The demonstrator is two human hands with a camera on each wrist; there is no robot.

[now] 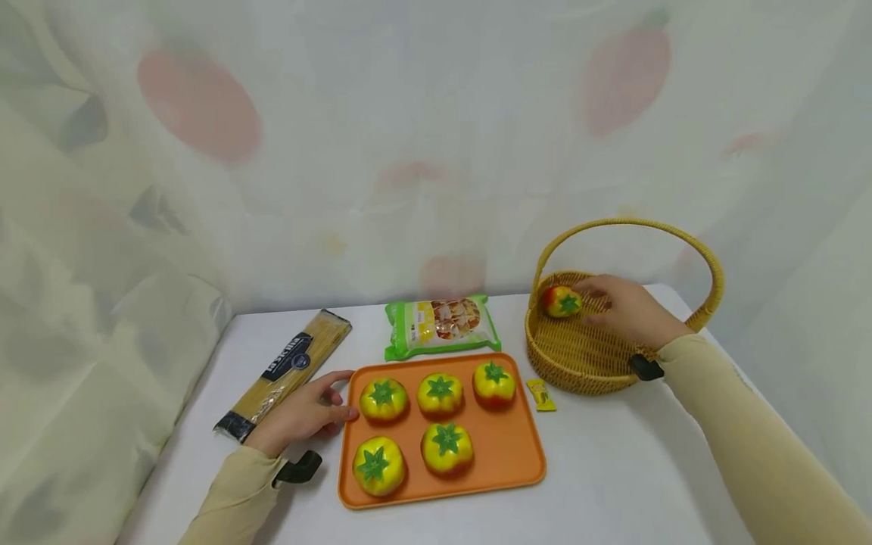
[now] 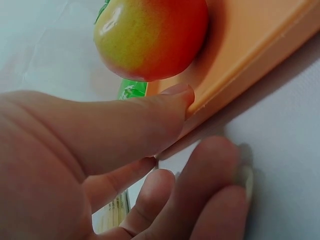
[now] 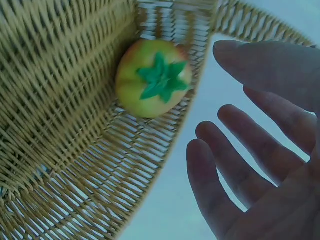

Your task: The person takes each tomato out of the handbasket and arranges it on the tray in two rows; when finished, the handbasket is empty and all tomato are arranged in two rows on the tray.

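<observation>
A yellow-red toy tomato with a green stem lies inside the wicker basket by its far wall. My right hand hovers over the basket just beside that tomato, fingers spread and apart from it. An orange tray holds several more toy tomatoes. My left hand rests on the table at the tray's left edge, the thumb touching the rim and the fingers relaxed, holding nothing.
A pack of spaghetti lies left of the tray near my left hand. A green food bag sits behind the tray. A small yellow sachet lies between tray and basket. A curtain hangs behind the white table.
</observation>
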